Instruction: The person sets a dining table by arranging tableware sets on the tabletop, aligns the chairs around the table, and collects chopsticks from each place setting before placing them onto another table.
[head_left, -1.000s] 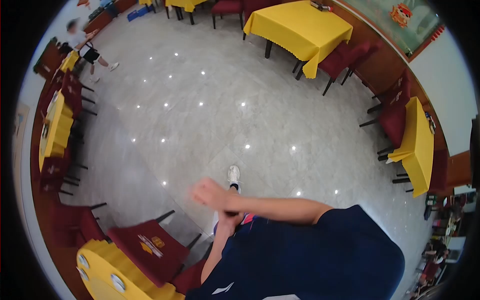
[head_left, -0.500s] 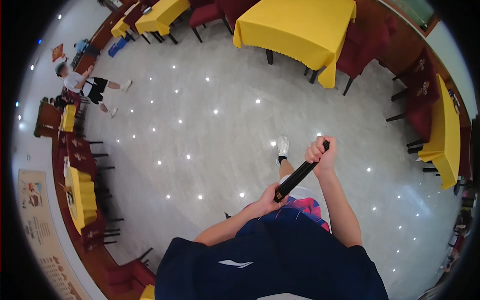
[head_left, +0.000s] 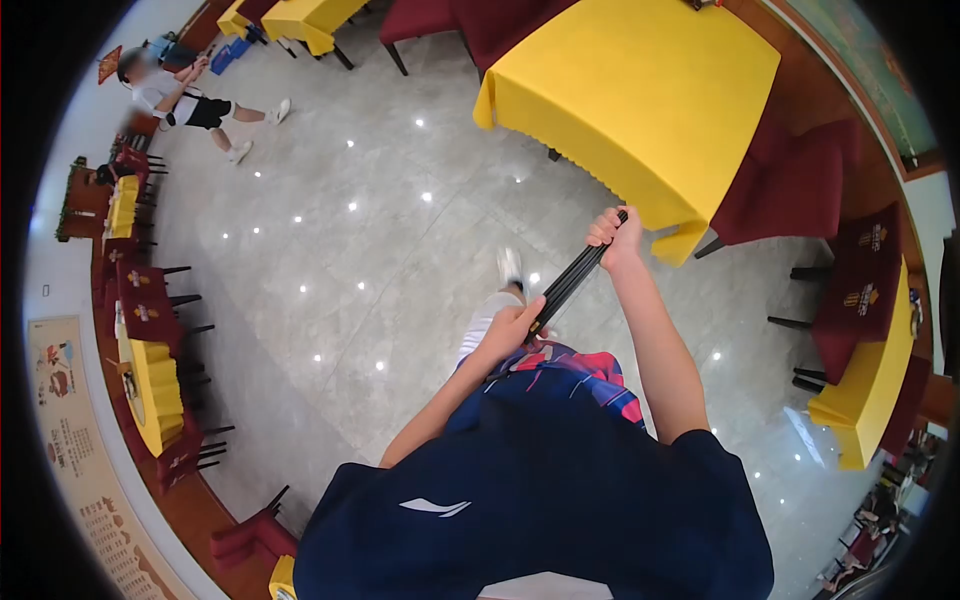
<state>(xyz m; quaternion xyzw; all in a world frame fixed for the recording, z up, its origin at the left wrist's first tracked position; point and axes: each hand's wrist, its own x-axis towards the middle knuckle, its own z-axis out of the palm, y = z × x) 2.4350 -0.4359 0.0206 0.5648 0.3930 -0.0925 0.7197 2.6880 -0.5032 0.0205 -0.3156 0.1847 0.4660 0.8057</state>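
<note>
A bundle of black chopsticks [head_left: 570, 284] slants in front of my body, with small gold marks at its lower end. My left hand [head_left: 512, 328] is closed around that lower end, near my waist. Farther out, my right hand [head_left: 617, 238] has its fingers wrapped round the upper end, with the tips just poking out above. Beyond my right hand, the yellow-covered table [head_left: 640, 90] has a corner of its cloth hanging close by in the view.
Dark red chairs [head_left: 790, 195] stand right of the near table. Another yellow-covered table [head_left: 862, 385] is at the right wall, and one more [head_left: 155, 385] lines the left wall. A person [head_left: 185, 100] stands at the upper left on the grey floor [head_left: 330, 240].
I have moved forward, and the near yellow table now looks larger and closer. Both hands have shifted up and left in view, still holding the chopsticks.
</note>
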